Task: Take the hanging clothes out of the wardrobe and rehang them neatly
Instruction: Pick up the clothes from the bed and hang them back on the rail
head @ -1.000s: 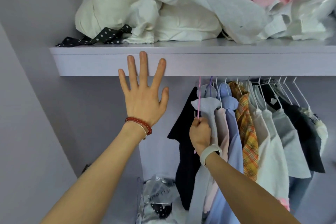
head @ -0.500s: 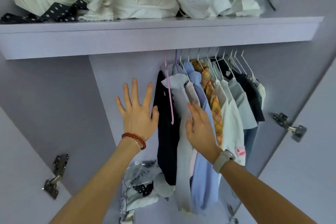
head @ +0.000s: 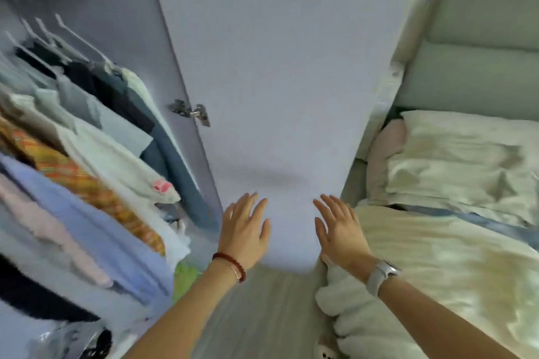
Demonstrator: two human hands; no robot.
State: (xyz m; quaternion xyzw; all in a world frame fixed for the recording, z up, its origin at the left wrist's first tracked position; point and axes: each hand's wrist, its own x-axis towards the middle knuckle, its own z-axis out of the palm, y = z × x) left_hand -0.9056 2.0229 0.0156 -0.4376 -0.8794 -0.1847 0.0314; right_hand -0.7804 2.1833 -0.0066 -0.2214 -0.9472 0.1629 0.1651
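Both hands are hovering empty before the open wardrobe door (head: 277,81).
Left hand (head: 243,234) and right hand (head: 339,232) are spreading relaxed fingers, grasping nothing; hanging clothes (head: 87,160) are lying leftward.

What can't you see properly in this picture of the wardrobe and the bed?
- Hanging clothes, head view: smeared by motion blur and cut off by the left edge; the garments cannot be counted.
- Hanging rail: hidden behind the white hangers.
- Bed: cut off by the right edge.
- Left hand and right hand: touching the wardrobe door or not, unclear.
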